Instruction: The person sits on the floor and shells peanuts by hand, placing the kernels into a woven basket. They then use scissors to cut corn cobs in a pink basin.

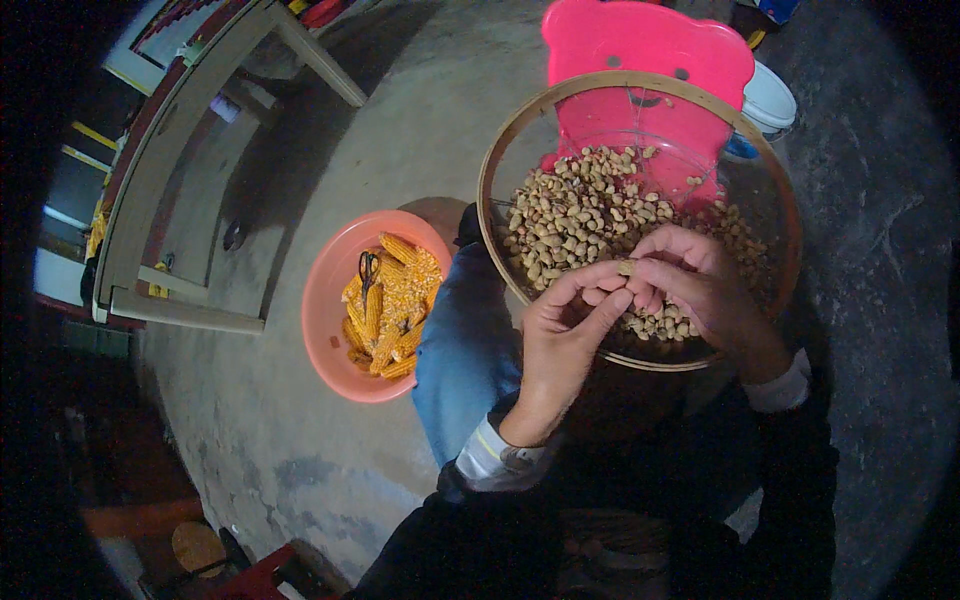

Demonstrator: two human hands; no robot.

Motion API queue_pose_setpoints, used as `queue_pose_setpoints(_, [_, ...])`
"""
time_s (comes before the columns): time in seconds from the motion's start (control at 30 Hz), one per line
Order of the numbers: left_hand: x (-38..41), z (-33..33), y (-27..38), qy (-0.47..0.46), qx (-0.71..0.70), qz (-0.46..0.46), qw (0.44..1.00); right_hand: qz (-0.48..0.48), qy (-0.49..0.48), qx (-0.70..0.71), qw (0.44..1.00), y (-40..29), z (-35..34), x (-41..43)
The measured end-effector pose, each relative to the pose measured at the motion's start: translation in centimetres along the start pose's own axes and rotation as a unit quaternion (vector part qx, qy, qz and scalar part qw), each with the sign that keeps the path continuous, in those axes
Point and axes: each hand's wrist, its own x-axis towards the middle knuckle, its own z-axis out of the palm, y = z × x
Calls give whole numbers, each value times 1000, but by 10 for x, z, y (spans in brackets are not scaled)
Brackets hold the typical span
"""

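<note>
My left hand (571, 319) and my right hand (694, 281) meet over a round sieve (491, 174) with a wooden rim and a wire mesh bottom. Between the fingertips is a small piece of peanut shell (627, 267), pinched by the right thumb and forefinger. The left fingers touch the right ones from below; whether they grip a part of the same peanut is hidden. Unshelled peanuts (574, 217) lie heaped in the sieve, mostly left of and beyond my hands. Some reddish kernels show among them.
A pink plastic bear-shaped chair (645, 37) supports the sieve's far side. To the left, an orange basin (319, 315) on the concrete floor (360, 165) holds corn cobs (386, 341), loose kernels and scissors (367, 274). A wooden table (180, 97) stands farther left, a white bucket (770, 97) beyond the chair.
</note>
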Motion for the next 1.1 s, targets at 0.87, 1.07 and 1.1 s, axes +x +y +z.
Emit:
queue_pose_setpoints(0.87, [-2, 3, -8, 103, 147, 66, 982, -283, 83, -333, 896, 10, 14, -8])
queue_pose_setpoints(1.07, [-6, 2, -7, 124, 197, 49, 971, -286, 77, -372, 880, 11, 21, -12])
queue_pose_setpoints(1.1, [-7, 2, -8, 123, 190, 50, 973, -284, 80, -364, 884, 11, 22, -13])
